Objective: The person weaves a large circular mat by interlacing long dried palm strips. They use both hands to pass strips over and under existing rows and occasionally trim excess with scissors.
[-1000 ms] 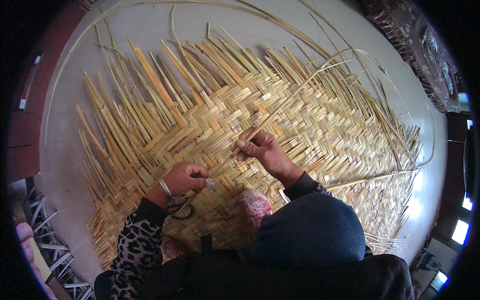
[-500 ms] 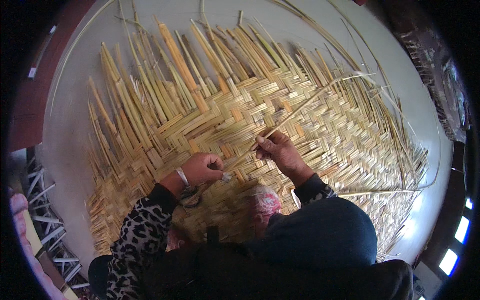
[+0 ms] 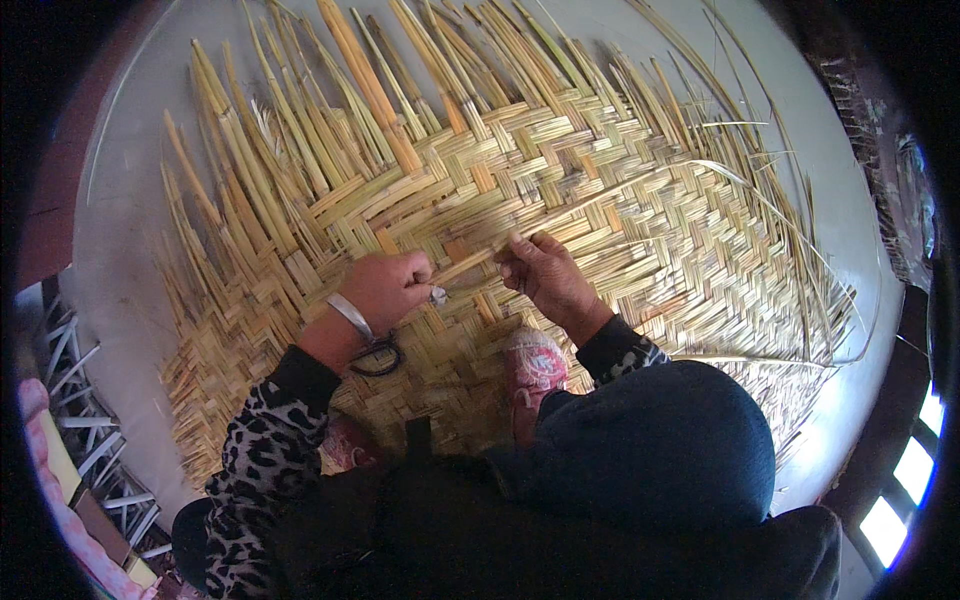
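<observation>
A long, thin reed strip (image 3: 610,203) slants over the woven mat, blurred in part. My right hand (image 3: 548,282) pinches it between thumb and fingers. The strip runs on down-left to my left hand (image 3: 385,285), which is closed around its lower end. A small whitish bit (image 3: 437,295) shows at the left fingertips; what it is I cannot make out. Below both hands spreads the large mat (image 3: 690,240) of flat, pale yellow and green reeds in a zigzag weave. Loose reed ends (image 3: 285,150) stick out along its far edge.
My pink patterned shoe (image 3: 535,370) rests on the mat, close to my bent knee (image 3: 660,440). Long thin strips (image 3: 740,90) curve off at the far right. Pale floor (image 3: 120,215) surrounds the mat. A white lattice of rods (image 3: 95,440) stands at the left.
The mat and both hands sit higher in the picture. The strip has dropped to a flatter slant, and my right hand has turned and come slightly left along with it.
</observation>
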`<state>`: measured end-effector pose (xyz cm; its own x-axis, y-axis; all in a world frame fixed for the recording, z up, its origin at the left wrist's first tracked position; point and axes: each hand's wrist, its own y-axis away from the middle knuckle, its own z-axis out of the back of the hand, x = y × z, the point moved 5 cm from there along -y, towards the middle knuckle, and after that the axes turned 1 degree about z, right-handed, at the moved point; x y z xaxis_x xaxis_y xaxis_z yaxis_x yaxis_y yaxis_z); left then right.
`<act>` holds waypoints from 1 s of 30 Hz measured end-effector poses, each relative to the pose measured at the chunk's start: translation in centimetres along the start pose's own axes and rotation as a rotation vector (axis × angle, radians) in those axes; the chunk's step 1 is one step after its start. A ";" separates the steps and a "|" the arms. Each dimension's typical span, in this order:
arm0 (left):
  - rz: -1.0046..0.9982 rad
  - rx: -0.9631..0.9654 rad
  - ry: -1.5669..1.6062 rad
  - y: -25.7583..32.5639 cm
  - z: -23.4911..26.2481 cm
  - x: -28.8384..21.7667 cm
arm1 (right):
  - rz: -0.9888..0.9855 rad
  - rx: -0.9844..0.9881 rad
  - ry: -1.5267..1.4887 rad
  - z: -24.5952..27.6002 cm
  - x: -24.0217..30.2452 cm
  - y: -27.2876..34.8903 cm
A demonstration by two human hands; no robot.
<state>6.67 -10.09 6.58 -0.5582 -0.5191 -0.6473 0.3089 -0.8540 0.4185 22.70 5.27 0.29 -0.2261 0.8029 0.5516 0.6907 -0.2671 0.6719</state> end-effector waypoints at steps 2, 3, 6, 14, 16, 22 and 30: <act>0.116 0.089 0.229 0.2 0.0 0.7 | -0.006 0.044 0.024 -0.7 0.6 0.6; 0.167 0.125 0.345 0.3 -0.1 1.1 | -0.008 0.057 0.053 -1.0 0.8 0.8; 0.180 0.144 0.341 0.2 -0.3 1.6 | 0.068 0.119 0.205 -1.8 1.2 1.0; 0.241 0.092 0.115 -0.4 -2.5 2.7 | 0.348 0.039 0.581 -1.6 0.2 -0.6; 0.209 0.144 0.071 -0.4 -2.6 2.9 | 0.184 -0.025 0.376 -0.7 0.3 -0.7; 0.243 0.117 -0.083 0.0 -2.4 5.8 | 0.274 0.047 0.149 -1.8 2.5 0.8; 0.136 0.081 -0.044 -0.3 -1.6 4.3 | 0.319 0.019 0.182 -2.6 4.1 0.7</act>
<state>5.40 -12.15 2.66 -0.5489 -0.6263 -0.5536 0.3218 -0.7695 0.5516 20.41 6.98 4.31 -0.1151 0.5723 0.8120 0.7587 -0.4770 0.4437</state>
